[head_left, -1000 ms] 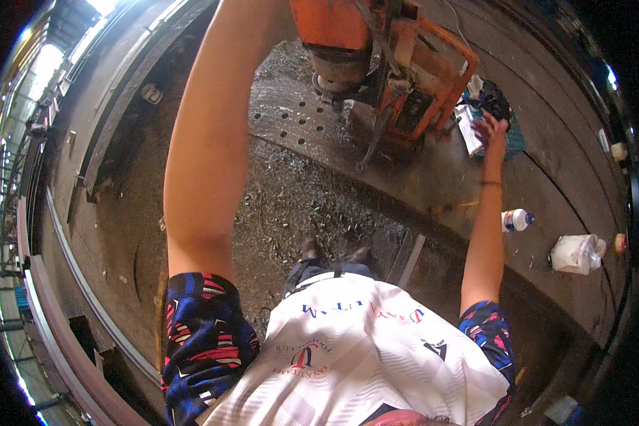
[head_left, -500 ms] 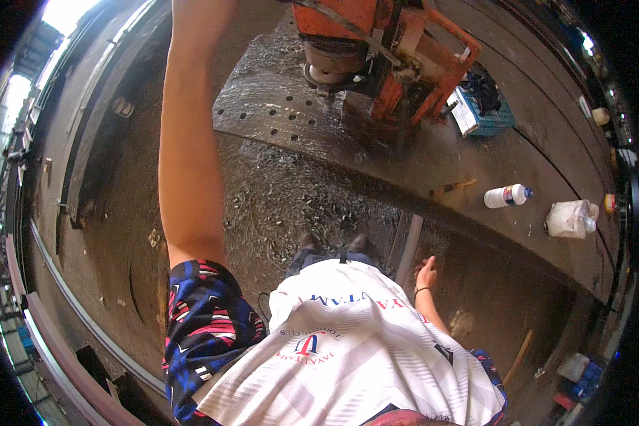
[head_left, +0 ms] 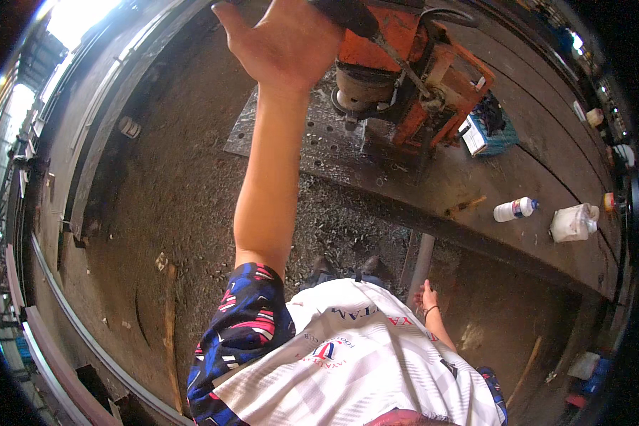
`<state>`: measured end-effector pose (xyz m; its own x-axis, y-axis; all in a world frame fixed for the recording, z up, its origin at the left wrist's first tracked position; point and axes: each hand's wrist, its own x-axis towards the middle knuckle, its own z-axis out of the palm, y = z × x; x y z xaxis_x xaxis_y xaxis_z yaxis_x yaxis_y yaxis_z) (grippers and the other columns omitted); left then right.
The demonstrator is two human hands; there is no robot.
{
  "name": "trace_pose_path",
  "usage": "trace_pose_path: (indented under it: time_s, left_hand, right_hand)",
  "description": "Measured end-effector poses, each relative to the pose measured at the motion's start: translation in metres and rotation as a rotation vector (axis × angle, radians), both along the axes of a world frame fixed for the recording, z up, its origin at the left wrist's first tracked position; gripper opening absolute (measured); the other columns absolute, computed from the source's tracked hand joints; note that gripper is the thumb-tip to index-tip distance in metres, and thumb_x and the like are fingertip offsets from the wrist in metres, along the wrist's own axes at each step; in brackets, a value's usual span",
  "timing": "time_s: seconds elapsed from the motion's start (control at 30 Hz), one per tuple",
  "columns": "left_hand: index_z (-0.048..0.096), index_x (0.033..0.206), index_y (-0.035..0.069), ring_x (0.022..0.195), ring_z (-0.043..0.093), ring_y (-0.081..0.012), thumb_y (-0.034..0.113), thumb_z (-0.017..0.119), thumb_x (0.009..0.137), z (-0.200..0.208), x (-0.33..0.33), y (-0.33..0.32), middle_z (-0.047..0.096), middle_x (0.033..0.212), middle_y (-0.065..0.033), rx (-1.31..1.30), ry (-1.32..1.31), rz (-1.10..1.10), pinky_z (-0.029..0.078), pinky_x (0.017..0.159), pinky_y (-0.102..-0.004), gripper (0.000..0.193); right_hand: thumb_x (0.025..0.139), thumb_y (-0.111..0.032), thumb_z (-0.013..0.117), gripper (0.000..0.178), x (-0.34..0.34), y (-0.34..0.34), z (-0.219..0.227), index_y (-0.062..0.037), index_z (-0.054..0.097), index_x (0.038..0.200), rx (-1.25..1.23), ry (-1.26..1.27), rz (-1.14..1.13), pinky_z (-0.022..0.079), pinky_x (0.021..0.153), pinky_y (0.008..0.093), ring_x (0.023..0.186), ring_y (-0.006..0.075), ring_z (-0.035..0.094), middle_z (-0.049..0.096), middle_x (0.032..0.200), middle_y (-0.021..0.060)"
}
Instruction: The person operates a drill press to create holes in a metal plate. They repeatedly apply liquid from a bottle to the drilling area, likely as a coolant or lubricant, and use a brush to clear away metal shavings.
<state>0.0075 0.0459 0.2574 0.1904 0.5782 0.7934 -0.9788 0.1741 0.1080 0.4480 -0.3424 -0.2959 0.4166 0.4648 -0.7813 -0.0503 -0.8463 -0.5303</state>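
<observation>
Left hand: the bare left hand (head_left: 284,46) is raised at the top edge, thumb spread from the palm, beside a thick black handle (head_left: 348,15); whether the fingers close around it I cannot tell.
Right hand: the bare right hand (head_left: 427,295) hangs low beside the waist, fingers loosely spread, with nothing visible in it.
Machine: a worn orange metal drilling machine (head_left: 383,42) with a dark cylindrical lower housing stands at top centre, over a grey steel plate with round holes (head_left: 243,138).
Desk: the dark brown steel desk (head_left: 532,248) carries a white plastic bottle with a blue cap (head_left: 515,209) and a whitish square-sided jug (head_left: 574,223), both well apart from the hands.
Good handling: steady, even pressure on the handle would seem best, with the free hand clear of the housing and the loose grey metal chips (head_left: 326,227) underfoot.
Hard to see: the left fingertips and machine top are cut off; the cutting point is hidden behind the housing; the right fingers are too small to read closely.
</observation>
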Motion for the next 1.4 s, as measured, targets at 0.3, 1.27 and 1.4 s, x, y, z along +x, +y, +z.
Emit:
trace_pose_path:
  time_s: [0.3, 1.27, 1.4]
  left_hand:
    - [0.030, 0.144, -0.003, 0.122, 0.045, -0.0274, 0.065, 0.038, 0.094, -0.010, -0.017, 0.014, 0.047, 0.133, -0.0146, 0.118, 0.261, 0.332, 0.033, 0.106, -0.0415, 0.085]
    - [0.048, 0.130, -0.002, 0.122, 0.048, -0.0326, 0.057, 0.067, 0.068, -0.020, 0.356, -0.047, 0.055, 0.126, -0.0191, 0.535, 0.691, 1.690, 0.034, 0.105, -0.0491, 0.088]
    - [0.044, 0.134, -0.002, 0.126, 0.046, -0.0350, 0.054, 0.077, 0.060, -0.139, 0.429, -0.059, 0.052, 0.130, -0.0207, 0.856, 0.960, 1.321, 0.027, 0.111, -0.0492, 0.099]
  right_hand:
    - [0.090, -0.060, 0.053, 0.052, -0.031, 0.022, 0.025, -0.0110, 0.057, 0.107, 0.064, 0.028, -0.020, 0.047, 0.045, 0.0306, 0.051, 0.0150, 0.060, 0.066, 0.073, 0.0076]
    - [0.094, -0.046, 0.055, 0.041, 0.054, -0.029, 0.040, -0.0091, 0.056, 0.113, -0.054, 0.000, -0.134, 0.048, 0.044, 0.0292, 0.054, 0.0137, 0.061, 0.066, 0.074, 0.0047]
    - [0.096, -0.043, 0.053, 0.039, 0.064, -0.010, 0.058, -0.0073, 0.057, 0.111, -0.010, -0.069, -0.156, 0.045, 0.040, 0.0268, 0.054, 0.0137, 0.062, 0.067, 0.074, 0.0052]
